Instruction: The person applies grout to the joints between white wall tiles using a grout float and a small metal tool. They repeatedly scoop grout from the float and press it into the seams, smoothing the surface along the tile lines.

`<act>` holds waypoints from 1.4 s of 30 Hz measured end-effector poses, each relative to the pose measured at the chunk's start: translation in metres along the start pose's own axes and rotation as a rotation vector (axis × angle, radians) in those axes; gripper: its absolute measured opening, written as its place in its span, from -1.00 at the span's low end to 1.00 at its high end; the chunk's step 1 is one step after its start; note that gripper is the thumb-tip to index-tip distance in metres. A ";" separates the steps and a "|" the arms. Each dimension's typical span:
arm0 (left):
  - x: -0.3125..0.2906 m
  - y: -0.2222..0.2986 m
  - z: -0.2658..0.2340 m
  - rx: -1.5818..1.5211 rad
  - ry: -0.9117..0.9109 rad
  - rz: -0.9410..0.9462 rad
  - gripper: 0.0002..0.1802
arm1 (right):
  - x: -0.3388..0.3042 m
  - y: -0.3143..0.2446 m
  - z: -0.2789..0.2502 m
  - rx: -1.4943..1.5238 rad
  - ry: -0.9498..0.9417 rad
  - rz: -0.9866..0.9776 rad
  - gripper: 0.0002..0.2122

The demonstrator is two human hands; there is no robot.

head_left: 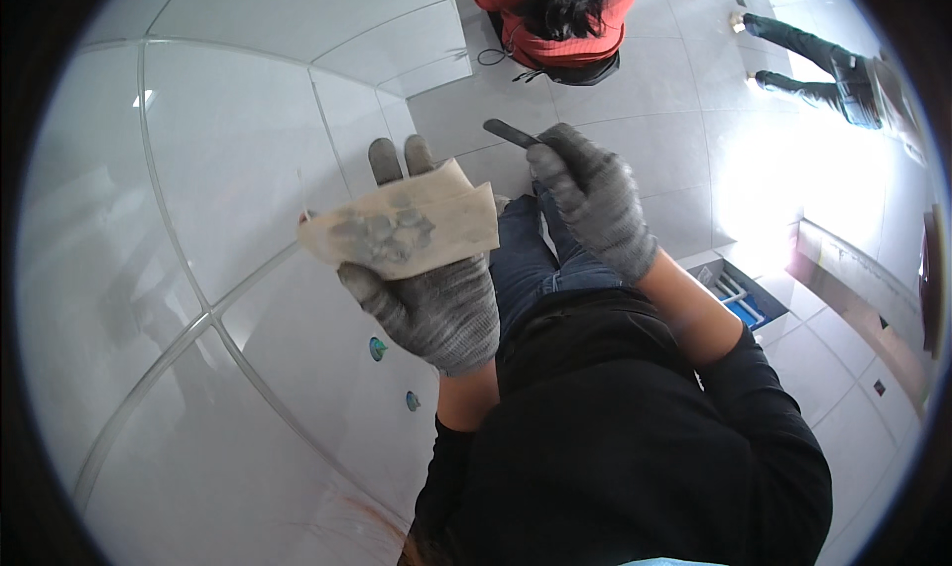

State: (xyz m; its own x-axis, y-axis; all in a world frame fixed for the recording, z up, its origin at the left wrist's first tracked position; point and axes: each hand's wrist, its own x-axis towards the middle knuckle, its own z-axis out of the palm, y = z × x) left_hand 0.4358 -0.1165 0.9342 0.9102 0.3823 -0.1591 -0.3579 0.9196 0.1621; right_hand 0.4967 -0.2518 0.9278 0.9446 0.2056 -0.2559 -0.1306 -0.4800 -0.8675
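Both my hands wear grey knitted work gloves. My left hand [426,303] is turned palm up, fingers stretched out beneath a flat beige packet [461,204] that it supports. Grey blotches show across the packet's middle; whether they are stains or small pieces inside, I cannot tell. Its folded edge stands up on the right side, and the thumb lies along the near side. To the right, my right hand [595,199] is closed round a narrow dark flat strip [509,132], whose rounded end sticks out toward the upper left. The rest of the strip is hidden in the fist.
Glossy pale wall tiles [228,140] with light joints rise close on my left. Two small blue-green pipe plugs [377,349] sit in that wall. Ahead, a person in red [595,31] is low on the grey tiled floor [659,135]. Another person [833,85] stands at far right. A recess with white pipes [734,293] lies right.
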 end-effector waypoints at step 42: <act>-0.008 -0.085 -0.014 -0.062 0.064 0.002 -0.30 | 0.009 0.074 -0.057 0.258 -0.477 0.112 -0.79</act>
State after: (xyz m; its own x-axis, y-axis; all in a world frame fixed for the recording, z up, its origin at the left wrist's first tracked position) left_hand 0.4562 -0.1966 0.9083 0.8951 0.3870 -0.2215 -0.3735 0.9220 0.1018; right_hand 0.5121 -0.3337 0.8855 0.6875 0.5575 -0.4654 -0.3489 -0.3086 -0.8849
